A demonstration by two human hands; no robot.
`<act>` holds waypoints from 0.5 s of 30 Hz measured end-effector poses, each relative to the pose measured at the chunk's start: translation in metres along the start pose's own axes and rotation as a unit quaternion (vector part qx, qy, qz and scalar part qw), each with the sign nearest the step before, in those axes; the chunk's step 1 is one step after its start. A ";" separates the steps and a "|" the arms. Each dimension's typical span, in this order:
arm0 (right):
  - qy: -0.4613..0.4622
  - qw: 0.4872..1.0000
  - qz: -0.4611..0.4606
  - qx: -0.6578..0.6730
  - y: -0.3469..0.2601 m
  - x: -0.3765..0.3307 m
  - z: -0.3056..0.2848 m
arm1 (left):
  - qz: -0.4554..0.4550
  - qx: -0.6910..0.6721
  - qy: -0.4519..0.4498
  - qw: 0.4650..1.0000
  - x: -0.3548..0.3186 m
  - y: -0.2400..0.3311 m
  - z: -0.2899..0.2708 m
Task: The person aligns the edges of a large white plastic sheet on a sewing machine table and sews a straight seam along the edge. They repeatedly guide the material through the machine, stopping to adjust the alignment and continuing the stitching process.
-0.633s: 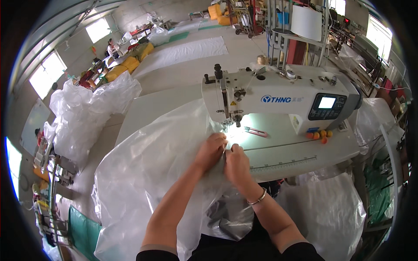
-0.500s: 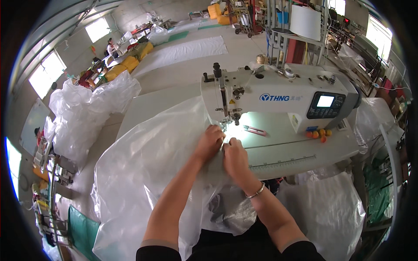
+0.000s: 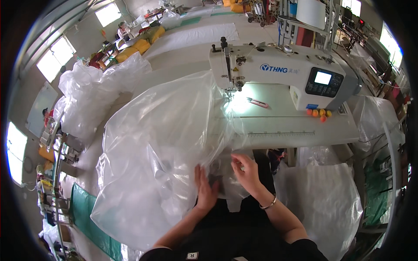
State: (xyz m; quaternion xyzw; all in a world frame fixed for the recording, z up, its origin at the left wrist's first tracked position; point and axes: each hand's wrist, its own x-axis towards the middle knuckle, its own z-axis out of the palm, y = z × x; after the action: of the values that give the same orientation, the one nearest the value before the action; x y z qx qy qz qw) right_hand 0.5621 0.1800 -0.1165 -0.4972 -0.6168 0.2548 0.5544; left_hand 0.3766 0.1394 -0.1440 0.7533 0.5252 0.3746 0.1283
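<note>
A large, cloudy clear plastic sheet (image 3: 143, 169) spreads over the left of the sewing table and hangs down toward my lap. Its far edge runs up to the needle area of a white sewing machine (image 3: 265, 65), whose lamp glares there. My left hand (image 3: 205, 191) lies against the sheet's near right side, fingers stretched out and thumb apart. To its right, my right hand (image 3: 247, 173) has bent fingers drawn together at the sheet's loose edge; the fingertips' hold is partly hidden. Both hands are just off the table's front edge, above my lap.
A pink cutter knife (image 3: 257, 102) and several small orange balls (image 3: 322, 113) lie on the sewing table (image 3: 278, 126). More plastic sheeting (image 3: 320, 200) hangs at the right. Bundled plastic (image 3: 82, 100) stands at the left, near a green sheet (image 3: 93, 217). A thread cone (image 3: 311, 14) stands behind the machine.
Both hands have come back from the needle area toward my body, below the table edge. My left hand's fingers have straightened. The view has tipped downward.
</note>
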 end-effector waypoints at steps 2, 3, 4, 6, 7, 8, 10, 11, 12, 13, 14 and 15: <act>-0.023 0.996 0.053 0.075 0.004 -0.004 0.019 | -0.129 0.050 -0.028 0.990 -0.057 -0.048 -0.011; -0.028 0.989 0.088 0.117 0.010 -0.005 0.029 | -0.259 -0.008 -0.034 0.965 -0.069 -0.053 -0.021; -0.033 0.980 0.120 0.158 0.014 -0.005 0.038 | -0.231 0.080 -0.048 0.968 -0.090 -0.081 -0.022; -0.040 0.975 0.140 0.170 0.021 -0.001 0.063 | -0.179 0.253 -0.070 0.948 -0.136 -0.157 -0.019; -0.044 0.973 0.156 0.162 0.021 0.003 0.070 | -0.178 0.255 -0.070 0.948 -0.138 -0.162 -0.028; -0.046 0.972 0.171 0.154 0.020 0.009 0.074 | -0.169 0.257 -0.069 0.949 -0.130 -0.160 -0.039; -0.046 0.952 0.232 0.193 0.018 0.019 0.077 | -0.163 0.243 -0.065 0.954 -0.121 -0.151 -0.073; -0.048 0.941 0.260 0.212 0.015 0.023 0.078 | -0.158 0.237 -0.065 0.956 -0.116 -0.143 -0.093; -0.058 0.943 0.246 0.214 0.011 0.025 0.078 | -0.150 0.232 -0.064 0.959 -0.110 -0.135 -0.116; -0.068 0.946 0.230 0.217 0.004 0.028 0.079 | -0.140 0.227 -0.067 0.961 -0.104 -0.126 -0.140; -0.078 0.948 0.215 0.220 -0.003 0.031 0.080 | -0.129 0.225 -0.068 0.963 -0.098 -0.118 -0.161; -0.049 0.931 0.218 0.288 -0.014 0.031 0.089 | -0.123 0.226 -0.066 0.964 -0.096 -0.106 -0.186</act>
State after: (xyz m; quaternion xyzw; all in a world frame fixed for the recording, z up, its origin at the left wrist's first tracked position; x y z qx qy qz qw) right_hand 0.4776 0.2236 -0.1136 -0.4253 -0.4200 0.5603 0.5734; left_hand 0.1565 0.0609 -0.1196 0.7155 0.6750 0.1770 0.0335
